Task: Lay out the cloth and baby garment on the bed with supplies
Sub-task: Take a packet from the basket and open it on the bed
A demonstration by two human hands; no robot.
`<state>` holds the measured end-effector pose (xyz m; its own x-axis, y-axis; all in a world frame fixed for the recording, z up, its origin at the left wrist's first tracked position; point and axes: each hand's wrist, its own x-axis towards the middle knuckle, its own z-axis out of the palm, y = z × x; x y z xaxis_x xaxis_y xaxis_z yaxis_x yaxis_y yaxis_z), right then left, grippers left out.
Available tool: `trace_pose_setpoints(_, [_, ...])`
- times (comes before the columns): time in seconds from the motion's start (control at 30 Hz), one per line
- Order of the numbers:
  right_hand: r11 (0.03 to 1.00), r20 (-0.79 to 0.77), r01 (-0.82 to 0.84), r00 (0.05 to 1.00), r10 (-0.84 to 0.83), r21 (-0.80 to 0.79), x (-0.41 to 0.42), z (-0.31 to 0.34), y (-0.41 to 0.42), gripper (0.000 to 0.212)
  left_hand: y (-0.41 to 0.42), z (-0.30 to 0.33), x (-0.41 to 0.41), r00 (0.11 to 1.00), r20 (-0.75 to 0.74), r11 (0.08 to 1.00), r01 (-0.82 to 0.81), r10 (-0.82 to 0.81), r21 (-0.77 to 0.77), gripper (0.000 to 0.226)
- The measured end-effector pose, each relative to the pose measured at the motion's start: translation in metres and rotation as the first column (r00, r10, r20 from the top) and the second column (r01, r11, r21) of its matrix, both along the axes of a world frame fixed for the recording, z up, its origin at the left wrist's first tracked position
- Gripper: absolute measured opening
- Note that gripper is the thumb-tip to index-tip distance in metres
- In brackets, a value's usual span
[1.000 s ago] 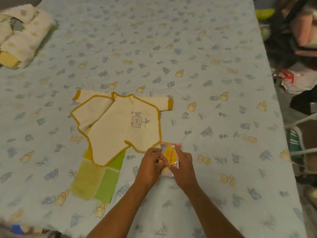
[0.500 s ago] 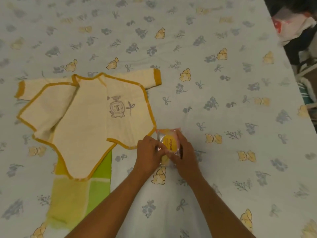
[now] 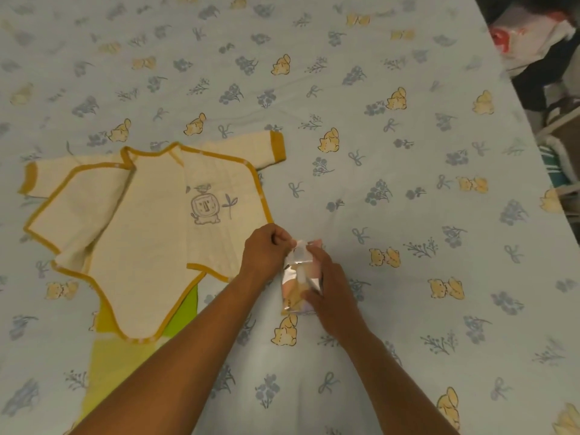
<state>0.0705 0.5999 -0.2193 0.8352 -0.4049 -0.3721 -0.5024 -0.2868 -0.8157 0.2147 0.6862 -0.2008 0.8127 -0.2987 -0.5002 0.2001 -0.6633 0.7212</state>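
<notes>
A cream baby garment (image 3: 150,227) with mustard trim and a lion print lies spread flat on the patterned bed sheet (image 3: 376,152). A yellow and green cloth (image 3: 119,356) lies under its lower end. Just right of the garment, both hands hold a small shiny plastic packet (image 3: 299,277). My left hand (image 3: 266,255) pinches the flap at the packet's top. My right hand (image 3: 332,290) grips the packet's right side and lower part, hiding some of it.
The bed's right edge runs diagonally at the far right. Beyond it lie a white and red plastic bag (image 3: 527,39) and dark clutter (image 3: 561,127) on the floor. Open sheet stretches above and to the right of my hands.
The view has drawn closer to the bed. My left hand has pulled the packet's flap up, and the yellow label seen before is no longer visible.
</notes>
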Motion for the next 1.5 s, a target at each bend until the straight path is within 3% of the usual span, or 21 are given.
trace_pose_setpoints(0.13, [0.999,-0.022,-0.030,0.999,0.030,0.013,-0.001,0.001,-0.004,0.071,0.009,0.011,-0.012,0.996,0.083,0.998,-0.030,0.035,-0.060,0.014])
trace_pose_setpoints(0.27, [1.000,-0.011,-0.030,0.999,0.030,-0.004,0.003,0.003,-0.005,0.071,0.024,0.016,-0.052,0.914,0.392,0.992,0.121,-0.103,-0.022,0.006])
trace_pose_setpoints(0.33, [0.999,0.001,-0.038,0.999,0.038,-0.001,0.002,0.006,-0.005,0.070,0.031,0.010,-0.066,0.873,0.444,0.978,0.202,-0.201,0.047,0.012])
trace_pose_setpoints(0.47, [0.996,0.005,-0.073,0.997,0.073,0.059,0.003,0.012,-0.009,0.068,0.034,-0.002,-0.074,0.876,0.393,0.958,0.226,-0.278,0.175,0.026])
trace_pose_setpoints(0.77, [0.982,-0.200,-0.108,0.970,0.138,0.155,0.010,0.036,-0.023,0.069,0.031,0.009,-0.067,0.925,0.298,0.972,0.216,-0.236,0.098,0.043])
trace_pose_setpoints(0.9, [0.982,-0.241,-0.134,0.957,0.164,0.134,0.015,0.040,-0.022,0.068,0.031,0.005,-0.061,0.865,0.266,0.867,0.307,-0.426,0.393,0.052])
trace_pose_setpoints(1.0, [0.995,-0.231,-0.053,0.970,0.072,0.089,0.017,0.046,-0.023,0.061,0.029,0.007,-0.059,0.890,0.180,0.845,0.310,-0.420,0.436,0.052])
trace_pose_setpoints(1.1, [0.993,-0.204,0.096,0.976,-0.081,0.064,0.015,0.066,-0.032,0.052,0.025,0.019,-0.050,0.937,0.078,0.886,0.293,-0.341,0.359,0.045])
trace_pose_setpoints(1.3, [0.993,-0.190,0.114,0.975,-0.118,-0.034,0.017,0.153,-0.072,0.043,0.016,0.110,-0.022,0.924,0.194,0.913,0.260,-0.330,0.314,0.035])
trace_pose_setpoints(1.5, [0.980,-0.091,0.104,0.988,-0.121,-0.167,0.034,0.331,-0.134,0.057,-0.030,0.301,0.025,0.816,0.314,0.853,0.364,-0.486,0.375,0.054])
